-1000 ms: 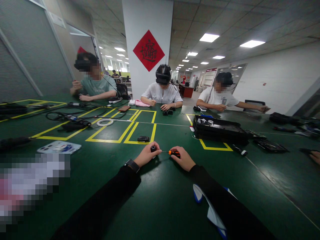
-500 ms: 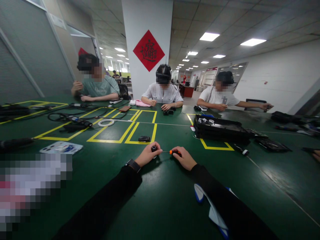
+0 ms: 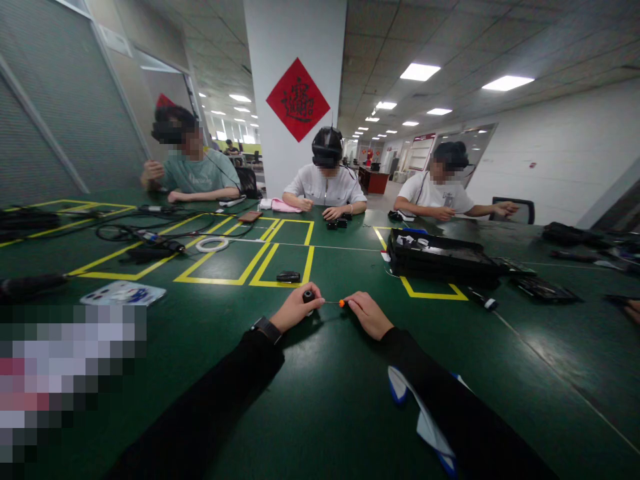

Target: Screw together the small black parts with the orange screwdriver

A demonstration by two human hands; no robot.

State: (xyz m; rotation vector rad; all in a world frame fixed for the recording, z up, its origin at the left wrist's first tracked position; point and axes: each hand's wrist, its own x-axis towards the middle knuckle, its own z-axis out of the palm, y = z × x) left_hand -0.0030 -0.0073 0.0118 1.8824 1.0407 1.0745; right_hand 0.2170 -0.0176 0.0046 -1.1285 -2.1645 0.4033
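Note:
My left hand (image 3: 290,312) is closed around a small black cylindrical part (image 3: 309,296), whose round end faces up past the thumb. Opposite it, my right hand (image 3: 371,317) grips a screwdriver (image 3: 341,303) with an orange collar; the fingers cover most of its handle. The thin shaft runs level from the collar to the left hand, where its tip is hidden, so I cannot tell whether it sits in the black part. Just beyond my left hand, a short black tapered piece (image 3: 289,277) lies on the green table (image 3: 320,393).
A black open case (image 3: 440,257) stands to the right, with circuit boards (image 3: 545,290) beside it. Cables and a white ring (image 3: 212,245) lie left. A clear patterned case (image 3: 123,294) is nearer. Blue-white cloth (image 3: 433,430) lies under my right forearm. Three people sit opposite.
My right fingers have shifted over the screwdriver handle, covering the black and orange part that showed before. My left hand stays put. The person at right has drawn the outstretched hand inward.

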